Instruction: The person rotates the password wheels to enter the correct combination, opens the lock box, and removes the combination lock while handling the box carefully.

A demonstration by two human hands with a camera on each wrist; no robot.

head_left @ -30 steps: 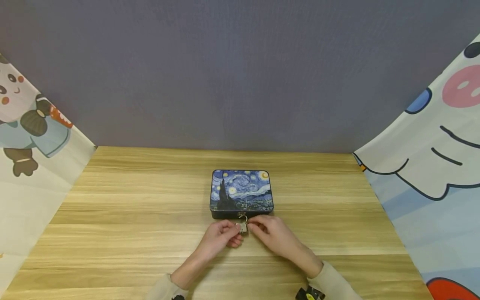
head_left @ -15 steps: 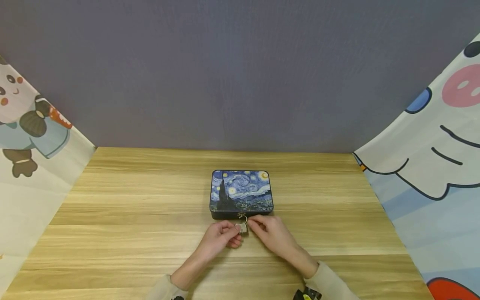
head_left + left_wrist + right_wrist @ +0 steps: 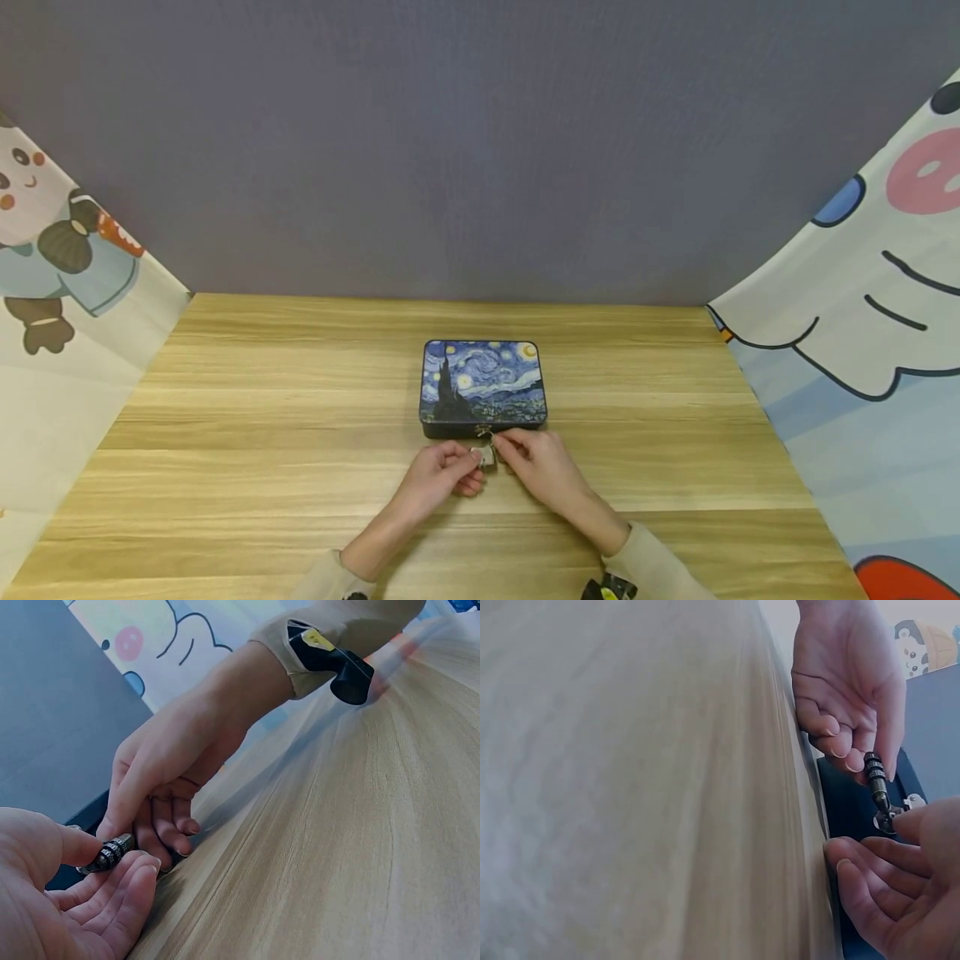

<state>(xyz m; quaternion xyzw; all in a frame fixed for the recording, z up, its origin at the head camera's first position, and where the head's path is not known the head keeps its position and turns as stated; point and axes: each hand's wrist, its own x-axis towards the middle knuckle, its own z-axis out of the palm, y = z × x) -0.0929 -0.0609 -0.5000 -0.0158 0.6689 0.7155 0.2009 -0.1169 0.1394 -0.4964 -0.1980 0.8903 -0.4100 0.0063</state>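
A small metal combination padlock [image 3: 486,457] hangs by its curved shackle at the front clasp [image 3: 482,430] of a tin box [image 3: 483,383] with a starry-night lid. My left hand [image 3: 438,473] pinches the lock body between thumb and fingers; the number wheels [image 3: 875,768] show in the right wrist view. From the other side my right hand [image 3: 547,468] pinches the shackle with thumb and forefinger, its other fingers loosely bent. The exact contact at the shackle is partly covered by the right thumb. The lid lies closed.
The box stands on a wood-grain table [image 3: 300,417]. A grey partition [image 3: 450,150] rises behind it. Cartoon-printed cloths hang on the left [image 3: 75,250] and right [image 3: 862,333]. A black wrist device [image 3: 609,587] sits at the right sleeve.
My right hand and forearm have shifted slightly left, its fingertips moving along the shackle towards the clasp. The left hand, lock body and box stay nearly where they were.
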